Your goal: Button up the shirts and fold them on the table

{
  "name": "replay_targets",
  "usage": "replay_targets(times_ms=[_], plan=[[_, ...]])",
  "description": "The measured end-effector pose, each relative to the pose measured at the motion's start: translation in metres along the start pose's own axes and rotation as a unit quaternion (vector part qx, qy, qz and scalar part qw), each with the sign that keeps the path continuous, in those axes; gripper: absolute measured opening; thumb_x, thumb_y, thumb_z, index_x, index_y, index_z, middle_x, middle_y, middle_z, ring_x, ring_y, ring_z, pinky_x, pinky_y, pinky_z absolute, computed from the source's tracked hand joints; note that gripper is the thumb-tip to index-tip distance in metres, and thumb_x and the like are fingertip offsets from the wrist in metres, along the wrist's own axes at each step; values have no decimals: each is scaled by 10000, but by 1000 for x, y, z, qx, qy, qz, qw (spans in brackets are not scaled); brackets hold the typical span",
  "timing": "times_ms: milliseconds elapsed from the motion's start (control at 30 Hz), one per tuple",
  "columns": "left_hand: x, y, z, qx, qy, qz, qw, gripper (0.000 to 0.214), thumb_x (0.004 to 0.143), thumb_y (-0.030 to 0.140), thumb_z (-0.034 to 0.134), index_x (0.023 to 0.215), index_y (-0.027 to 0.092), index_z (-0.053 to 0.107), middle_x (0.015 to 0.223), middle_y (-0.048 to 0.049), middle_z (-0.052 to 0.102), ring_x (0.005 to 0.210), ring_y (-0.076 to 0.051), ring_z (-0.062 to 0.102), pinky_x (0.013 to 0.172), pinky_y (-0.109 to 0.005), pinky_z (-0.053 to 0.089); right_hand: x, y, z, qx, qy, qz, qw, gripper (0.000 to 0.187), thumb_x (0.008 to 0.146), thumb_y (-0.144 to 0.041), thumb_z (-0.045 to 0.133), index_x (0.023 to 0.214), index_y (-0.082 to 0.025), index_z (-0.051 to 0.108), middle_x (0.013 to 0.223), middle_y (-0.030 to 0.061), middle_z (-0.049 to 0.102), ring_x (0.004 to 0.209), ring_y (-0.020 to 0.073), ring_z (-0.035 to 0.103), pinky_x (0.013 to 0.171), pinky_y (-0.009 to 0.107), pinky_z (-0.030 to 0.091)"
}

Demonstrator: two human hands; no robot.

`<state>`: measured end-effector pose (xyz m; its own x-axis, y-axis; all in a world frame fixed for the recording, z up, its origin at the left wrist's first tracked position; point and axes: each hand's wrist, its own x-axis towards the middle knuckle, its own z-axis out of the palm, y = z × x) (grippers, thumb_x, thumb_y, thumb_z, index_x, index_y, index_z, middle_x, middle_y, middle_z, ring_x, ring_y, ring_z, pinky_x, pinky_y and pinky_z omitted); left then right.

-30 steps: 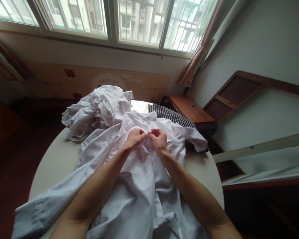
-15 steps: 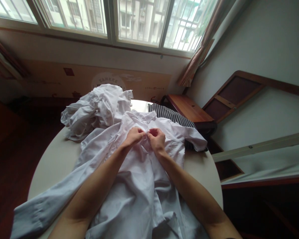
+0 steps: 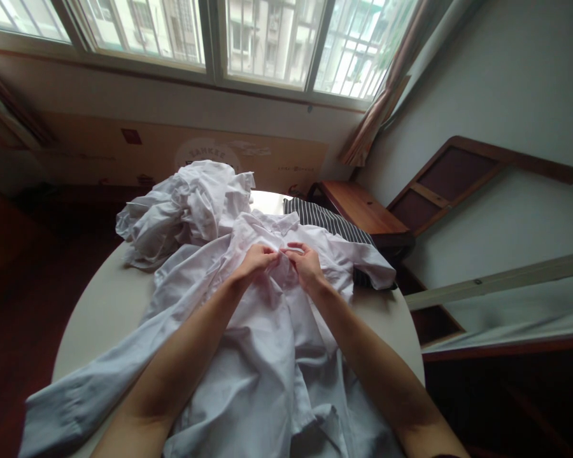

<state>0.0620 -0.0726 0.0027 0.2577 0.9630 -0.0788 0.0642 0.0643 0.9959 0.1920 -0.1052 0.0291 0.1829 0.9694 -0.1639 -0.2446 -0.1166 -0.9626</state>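
Observation:
A white long-sleeved garment (image 3: 248, 356), like a shirt or coat with a collar, lies spread over the round table (image 3: 105, 312), front side up. My left hand (image 3: 259, 259) pinches its front edge a little below the collar. Beside it, my right hand (image 3: 304, 262) has thumb and fingertip at the same edge, the other fingers partly stretched. Any button between the fingertips is too small to make out. One sleeve reaches toward the lower left; the other lies to the right.
A crumpled heap of white cloth (image 3: 191, 210) sits at the table's back left. Dark striped fabric (image 3: 332, 219) lies at the back right, partly under the right sleeve. Behind it stands a brown wooden desk or chair (image 3: 363, 207). Barred windows (image 3: 267, 41) line the far wall.
My right hand has shifted slightly right, and its fingers have loosened and straightened somewhat. My left hand keeps its pinch in nearly the same place.

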Motion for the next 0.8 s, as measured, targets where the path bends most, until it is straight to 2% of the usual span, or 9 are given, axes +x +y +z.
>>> replay_targets(times_ms=[200, 400, 500, 633, 800], plan=[[1, 1, 0, 5, 25, -1, 1000, 172, 607, 274, 624, 572, 107, 605, 491, 28, 510, 472, -74, 430, 479, -203, 302, 5, 9, -1, -81, 11, -71, 994, 277, 519, -151, 617, 794, -161, 599, 731, 8, 666, 592, 123, 588, 483, 210, 425], [-1, 4, 0, 9, 24, -12, 1000, 160, 596, 257, 622, 544, 109, 591, 469, 32, 498, 459, -67, 421, 464, -197, 291, 2, 11, -2, -73, 5, -57, 996, 259, 538, -209, 663, 785, -166, 597, 722, 11, 666, 566, 125, 582, 496, 229, 440], [-2, 4, 0, 28, 26, -10, 999, 147, 594, 249, 615, 562, 106, 614, 462, 30, 498, 444, -67, 411, 446, -196, 275, 2, 12, -3, -117, -3, -94, 989, 237, 568, -239, 691, 778, -166, 609, 745, 26, 676, 624, 145, 608, 543, 243, 467], [0, 0, 0, 46, 29, 1, 999, 165, 606, 266, 609, 576, 106, 637, 464, 22, 504, 443, -73, 416, 444, -199, 272, 1, 13, -3, -207, 2, -157, 966, 203, 607, -270, 703, 766, -177, 617, 745, 25, 679, 685, 168, 632, 635, 273, 495], [2, -2, 0, 75, 41, -1, 996, 211, 652, 299, 593, 556, 118, 644, 479, -3, 534, 472, -93, 454, 461, -210, 310, -9, 10, 2, -335, 43, -236, 911, 171, 697, -280, 655, 844, -198, 622, 750, 18, 680, 673, 169, 626, 688, 289, 475]])
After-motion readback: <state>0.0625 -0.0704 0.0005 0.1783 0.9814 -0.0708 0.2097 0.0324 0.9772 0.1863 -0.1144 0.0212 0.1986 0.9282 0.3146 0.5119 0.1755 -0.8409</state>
